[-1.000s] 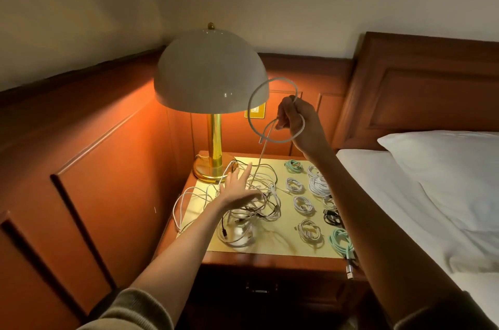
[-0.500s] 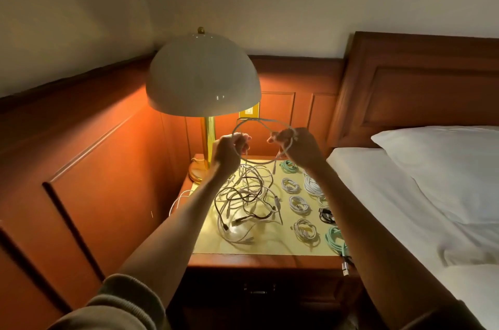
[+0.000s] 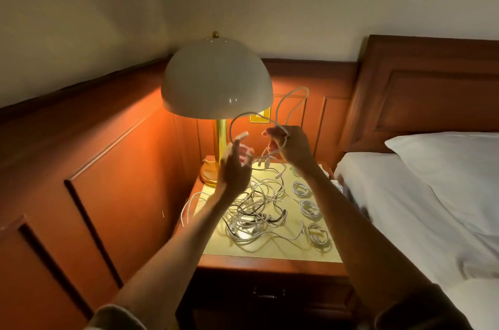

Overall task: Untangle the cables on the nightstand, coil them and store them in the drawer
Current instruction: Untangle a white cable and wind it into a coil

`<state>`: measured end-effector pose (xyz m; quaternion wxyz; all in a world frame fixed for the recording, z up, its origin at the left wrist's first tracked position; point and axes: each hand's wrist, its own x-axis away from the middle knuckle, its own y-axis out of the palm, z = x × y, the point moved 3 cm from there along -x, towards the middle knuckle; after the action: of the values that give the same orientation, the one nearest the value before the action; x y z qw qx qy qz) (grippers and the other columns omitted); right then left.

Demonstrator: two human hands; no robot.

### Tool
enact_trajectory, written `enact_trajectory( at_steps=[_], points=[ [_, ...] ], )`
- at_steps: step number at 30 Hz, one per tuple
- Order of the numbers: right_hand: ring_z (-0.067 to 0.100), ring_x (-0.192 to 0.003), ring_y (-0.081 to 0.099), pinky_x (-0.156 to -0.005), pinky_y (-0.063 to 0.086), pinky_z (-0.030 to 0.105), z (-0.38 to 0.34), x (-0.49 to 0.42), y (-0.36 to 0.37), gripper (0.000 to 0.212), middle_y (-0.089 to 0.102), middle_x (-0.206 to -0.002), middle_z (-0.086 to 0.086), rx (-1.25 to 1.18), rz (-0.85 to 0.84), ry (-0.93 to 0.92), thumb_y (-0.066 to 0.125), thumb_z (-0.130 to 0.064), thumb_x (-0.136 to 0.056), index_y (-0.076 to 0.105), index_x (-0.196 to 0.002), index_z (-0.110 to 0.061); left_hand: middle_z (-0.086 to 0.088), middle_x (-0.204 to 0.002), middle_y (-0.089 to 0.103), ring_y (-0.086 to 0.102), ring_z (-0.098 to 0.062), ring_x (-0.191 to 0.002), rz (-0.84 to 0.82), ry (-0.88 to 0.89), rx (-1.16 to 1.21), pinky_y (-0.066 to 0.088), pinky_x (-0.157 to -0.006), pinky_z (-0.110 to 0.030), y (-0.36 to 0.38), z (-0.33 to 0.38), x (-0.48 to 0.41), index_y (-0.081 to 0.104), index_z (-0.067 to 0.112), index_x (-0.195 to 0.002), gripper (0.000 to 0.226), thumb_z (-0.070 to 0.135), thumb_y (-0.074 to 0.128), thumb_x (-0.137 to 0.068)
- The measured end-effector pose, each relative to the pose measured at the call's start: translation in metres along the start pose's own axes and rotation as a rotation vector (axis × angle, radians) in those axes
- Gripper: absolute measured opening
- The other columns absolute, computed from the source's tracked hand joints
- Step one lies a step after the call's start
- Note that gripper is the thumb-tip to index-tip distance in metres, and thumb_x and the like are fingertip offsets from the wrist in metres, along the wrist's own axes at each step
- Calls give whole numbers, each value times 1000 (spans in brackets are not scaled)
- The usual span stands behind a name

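White cable (image 3: 249,114): looped, held in the air over the nightstand's (image 3: 270,252) far edge, gripped by right hand (image 3: 294,149). Left hand (image 3: 233,173) at its loose plug end is blurred, so its hold cannot be told. Tangled cables (image 3: 256,211): heaped mid-top. Coiled cables (image 3: 309,208): row at right. Drawer (image 3: 267,294): closed below. Lamp (image 3: 216,84): far left.

Lamp shade (image 3: 216,78) caps air over back-left of nightstand top (image 3: 270,250); stem (image 3: 222,138) + base (image 3: 209,176) block that corner. Cable loop (image 3: 249,114) held by right hand (image 3: 294,149) hangs just under shade rim, mid-frame. Tangle (image 3: 256,211) fills ctr of top, coil row (image 3: 307,208) down frame-right side; bare strip only along front edge. Wall panel (image 3: 108,167) tight on frame left, bed (image 3: 405,208) tight on frame right. Drawer front (image 3: 270,285), lower ctr, unobstructed.
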<state>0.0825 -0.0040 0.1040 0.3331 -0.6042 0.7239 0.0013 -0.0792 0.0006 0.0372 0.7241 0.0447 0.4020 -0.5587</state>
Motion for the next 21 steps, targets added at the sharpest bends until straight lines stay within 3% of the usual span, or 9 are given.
enact_trajectory(
  at_steps=[2, 4, 7, 10, 12, 14, 17, 19, 21],
  points=[
    [14, -56, 66, -65, 58, 33, -6, 1, -7, 21, 67, -61, -1, -39, -19, 12, 62, -24, -99, 77, -86, -16, -6, -121, 58, 61, -15, -96, -262, -45, -50, 59, -78, -32, 21, -14, 31, 44, 26, -143, 52, 40, 59, -95],
    [19, -56, 69, -64, 61, 38, -11, 6, -12, 22, 67, -60, 0, -79, -53, 27, 62, -24, -99, 76, -83, -19, -7, -139, 49, 55, -22, -119, -581, -139, -327, 52, -97, -47, 42, -41, 66, 34, 38, -148, 71, 63, 60, -87],
    [26, -59, 70, -64, 61, 39, -23, 14, -25, 24, 70, -68, 10, -120, -76, 21, 61, -22, -99, 75, -81, -17, -8, -142, 49, 48, -29, -126, -806, -166, -631, 46, -100, -47, 52, -69, 88, 5, 51, -153, 92, 70, 60, -82],
    [24, -58, 66, -61, 58, 34, -34, 22, -39, 24, 67, -66, 14, -176, -121, 81, 61, -19, -99, 75, -87, -4, -8, -147, 44, 39, -31, -134, -776, -224, -671, 36, -106, -50, 48, -63, 85, 2, 50, -155, 89, 55, 60, -87],
    [22, -55, 64, -60, 58, 32, -36, 26, -45, 25, 64, -63, 12, -186, -154, 129, 61, -19, -99, 75, -86, -3, -4, -144, 47, 41, -25, -133, -729, -249, -619, 33, -106, -47, 39, -49, 76, 19, 46, -154, 75, 44, 59, -90],
    [20, -50, 62, -56, 58, 31, -36, 29, -50, 25, 62, -59, 12, -168, -168, 156, 61, -17, -99, 74, -81, -6, 0, -139, 57, 51, -20, -128, -841, -272, -493, 39, -105, -44, 22, -35, 69, 40, 37, -148, 57, 38, 60, -95],
    [17, -47, 61, -53, 54, 28, -36, 35, -53, 27, 61, -55, 8, -114, -175, 204, 61, -17, -99, 73, -76, -11, 0, -129, 66, 66, -14, -104, -1009, -332, -247, 54, -83, -25, -17, -15, 59, 64, 20, -128, 31, 27, 60, -99],
    [20, -50, 63, -54, 55, 29, -39, 41, -52, 25, 63, -59, 12, -103, -195, 235, 62, -19, -99, 73, -79, -9, 4, -115, 70, 69, -8, -91, -883, -313, -58, 51, -69, -18, -43, 8, 50, 68, 21, -121, 24, 26, 57, -100],
    [25, -56, 67, -56, 57, 30, -42, 48, -48, 26, 67, -67, 17, -108, -235, 261, 61, -22, -99, 74, -86, -4, 6, -110, 71, 71, -7, -87, -703, -262, 177, 54, -70, -20, -64, 35, 46, 67, 24, -119, 23, 28, 58, -99]
  ],
)
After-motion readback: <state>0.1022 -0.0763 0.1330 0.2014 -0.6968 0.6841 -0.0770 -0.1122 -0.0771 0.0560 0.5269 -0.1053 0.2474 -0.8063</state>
